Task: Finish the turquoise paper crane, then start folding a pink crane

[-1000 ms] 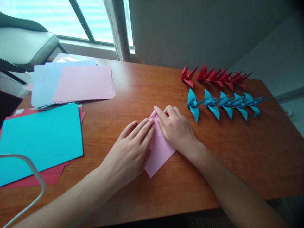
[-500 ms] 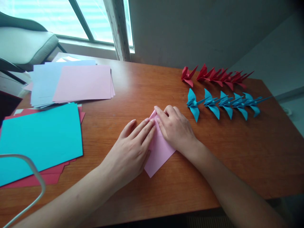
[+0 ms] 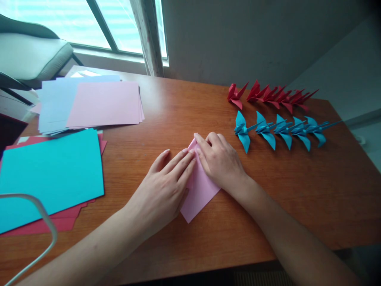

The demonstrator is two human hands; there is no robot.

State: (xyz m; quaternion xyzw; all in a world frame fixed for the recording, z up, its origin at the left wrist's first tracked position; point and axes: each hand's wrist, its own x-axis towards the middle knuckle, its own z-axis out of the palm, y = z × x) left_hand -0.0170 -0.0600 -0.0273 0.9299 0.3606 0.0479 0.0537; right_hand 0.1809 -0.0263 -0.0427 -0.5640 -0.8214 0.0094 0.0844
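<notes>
A pink folded paper lies as a diamond on the wooden table, just in front of me. My left hand rests flat on its left half, fingers stretched out and together. My right hand covers its upper right part, with fingers curled and the tips pressed on the top corner beside my left fingertips. Both hands hide much of the sheet, so I cannot see the fold lines under them.
A row of several blue paper cranes lies right of my hands, with several red paper cranes behind it. Left are a teal sheet over red sheets, and pink sheets on light blue sheets. A chair stands far left.
</notes>
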